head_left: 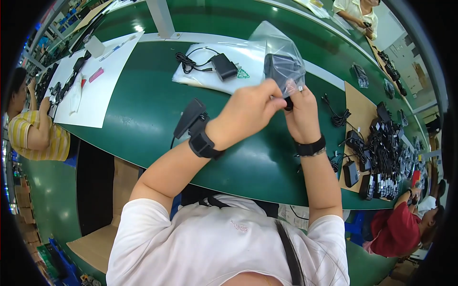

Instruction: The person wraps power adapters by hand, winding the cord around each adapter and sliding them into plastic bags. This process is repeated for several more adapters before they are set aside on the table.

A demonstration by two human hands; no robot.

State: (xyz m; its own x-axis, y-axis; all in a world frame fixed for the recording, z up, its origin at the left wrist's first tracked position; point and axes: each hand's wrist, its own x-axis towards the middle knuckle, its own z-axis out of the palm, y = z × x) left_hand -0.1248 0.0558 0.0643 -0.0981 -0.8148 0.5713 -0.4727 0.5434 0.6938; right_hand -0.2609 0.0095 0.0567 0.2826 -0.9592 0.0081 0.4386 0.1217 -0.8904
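Note:
A clear plastic bag (271, 34) with a black power adapter (276, 66) inside is held up over the table's far side. My right hand (305, 112) is closed around the bag's near end, a dark bit of the adapter or its cable showing between the hands. My left hand (253, 107) pinches at the bag's near edge with thumb and fingertips; what exactly lies between them is hidden. Left of the bag, another black power adapter (224, 66) with a coiled cable (188, 62) rests on a stack of flat clear bags (205, 82).
A big pile of black adapters (381, 152) covers brown cardboard (355, 102) at the right. White paper (107, 71) with a pink object (96, 74) and cables lies left. A metal post (161, 19) rises behind the bags. Other people sit left, right and far right.

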